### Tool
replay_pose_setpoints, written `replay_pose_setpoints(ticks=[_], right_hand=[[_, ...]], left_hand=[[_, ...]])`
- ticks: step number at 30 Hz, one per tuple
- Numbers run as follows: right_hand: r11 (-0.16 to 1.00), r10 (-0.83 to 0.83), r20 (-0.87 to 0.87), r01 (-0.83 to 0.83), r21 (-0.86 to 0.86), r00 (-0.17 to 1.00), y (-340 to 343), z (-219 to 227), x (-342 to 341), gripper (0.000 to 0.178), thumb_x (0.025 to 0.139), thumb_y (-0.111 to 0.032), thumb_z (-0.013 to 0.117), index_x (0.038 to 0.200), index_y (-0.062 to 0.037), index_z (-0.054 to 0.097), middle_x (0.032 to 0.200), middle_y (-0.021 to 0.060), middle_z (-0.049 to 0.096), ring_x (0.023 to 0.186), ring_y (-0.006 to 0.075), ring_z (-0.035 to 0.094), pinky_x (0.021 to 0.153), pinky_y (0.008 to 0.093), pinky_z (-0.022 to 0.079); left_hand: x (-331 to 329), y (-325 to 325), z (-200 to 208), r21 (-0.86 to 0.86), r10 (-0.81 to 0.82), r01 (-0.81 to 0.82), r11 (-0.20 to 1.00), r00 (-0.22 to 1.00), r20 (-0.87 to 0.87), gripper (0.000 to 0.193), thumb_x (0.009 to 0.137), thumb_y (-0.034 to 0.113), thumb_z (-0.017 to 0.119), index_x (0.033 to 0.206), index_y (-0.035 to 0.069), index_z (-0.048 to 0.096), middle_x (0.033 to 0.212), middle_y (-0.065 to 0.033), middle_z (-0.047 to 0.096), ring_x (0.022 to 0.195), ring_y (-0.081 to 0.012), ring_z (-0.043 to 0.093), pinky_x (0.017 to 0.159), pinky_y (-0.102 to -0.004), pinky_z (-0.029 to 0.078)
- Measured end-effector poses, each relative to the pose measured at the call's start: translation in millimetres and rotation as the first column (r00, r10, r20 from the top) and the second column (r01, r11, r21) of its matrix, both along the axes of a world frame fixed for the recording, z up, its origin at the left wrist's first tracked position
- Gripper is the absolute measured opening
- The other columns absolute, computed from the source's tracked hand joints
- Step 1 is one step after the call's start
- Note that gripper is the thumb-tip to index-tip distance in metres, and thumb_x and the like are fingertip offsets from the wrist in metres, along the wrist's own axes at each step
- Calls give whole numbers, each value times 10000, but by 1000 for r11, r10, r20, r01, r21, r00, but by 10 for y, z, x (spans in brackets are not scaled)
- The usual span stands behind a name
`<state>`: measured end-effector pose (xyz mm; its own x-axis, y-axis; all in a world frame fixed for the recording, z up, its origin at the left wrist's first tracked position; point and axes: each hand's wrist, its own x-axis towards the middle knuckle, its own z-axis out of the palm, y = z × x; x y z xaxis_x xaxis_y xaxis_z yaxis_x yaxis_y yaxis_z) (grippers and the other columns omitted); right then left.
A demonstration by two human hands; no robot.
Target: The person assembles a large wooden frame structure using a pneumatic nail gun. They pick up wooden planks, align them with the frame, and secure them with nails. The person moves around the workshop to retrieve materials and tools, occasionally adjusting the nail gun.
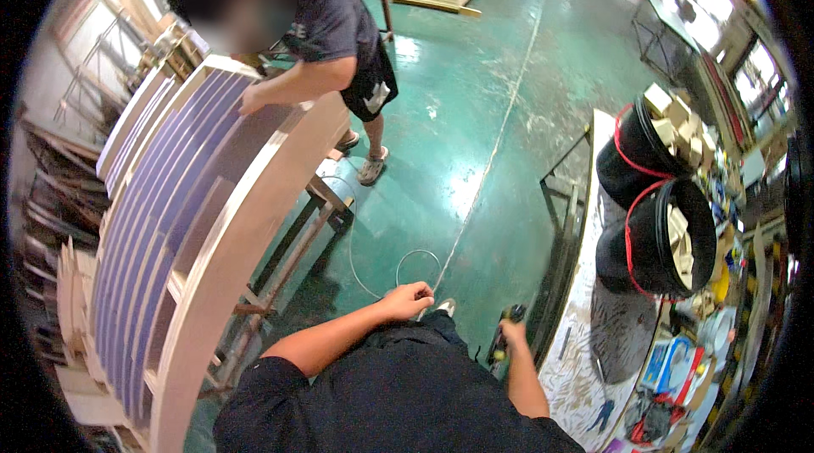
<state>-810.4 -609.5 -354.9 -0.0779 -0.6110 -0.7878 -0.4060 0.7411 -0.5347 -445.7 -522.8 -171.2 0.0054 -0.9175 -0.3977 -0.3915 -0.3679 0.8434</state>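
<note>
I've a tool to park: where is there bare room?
Widest: the green floor between the co-worker's shoes and the white-topped bench, beyond the hose loop. Smaller: the bench top short of the black buckets, between loose bits. Crowded: along its right, with packages.

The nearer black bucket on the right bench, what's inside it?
Pale wooden blocks show in the open mouth of the nearer black bucket. Its wall and the visible blocks hide whatever lies deeper.
</note>
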Motion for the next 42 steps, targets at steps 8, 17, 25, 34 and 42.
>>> replay_pose_setpoints(ticks=[8,17,25,34,42], right_hand=[[705,678,-254,-708,-44,690,1011,-881,-433,480,741,-295,749,1082,34,669,1003,134,705,910,241,668,793,407,521],[567,711,-450,-819,-89,541,1034,-737,482,406,704,-255,704,982,40,692,923,185,714,854,268,691,737,421,526],[616,733,-322,-786,-58,598,1830,213,2456,371,696,-201,746,952,54,665,851,158,678,748,266,657,689,413,514],[337,911,-279,-938,82,303,2321,316,2937,395,719,-246,769,956,58,686,834,158,695,722,280,676,664,418,529],[281,949,-184,-951,127,255,1998,-926,2743,334,748,-227,681,981,12,689,891,163,685,796,281,662,716,441,526]], left_hand=[[522,632,1796,-683,52,-14,730,998,35,160,896,123,622,1028,35,602,1044,-134,641,985,-300,634,882,-382,491],[1005,2806,3986,-961,239,-62,269,971,4,148,787,230,707,740,98,663,819,-80,706,735,-228,660,739,-414,497],[1275,4273,3796,-933,280,-219,286,950,-137,200,813,268,696,791,74,652,827,-56,689,744,-229,654,743,-402,479],[1655,4859,1877,-689,663,-394,609,729,170,214,863,137,652,1057,53,625,1039,-125,659,945,-319,637,827,-418,500],[884,5870,-1025,20,851,-865,502,498,166,216,925,254,635,923,38,629,877,-153,640,818,-319,635,738,-418,503]])
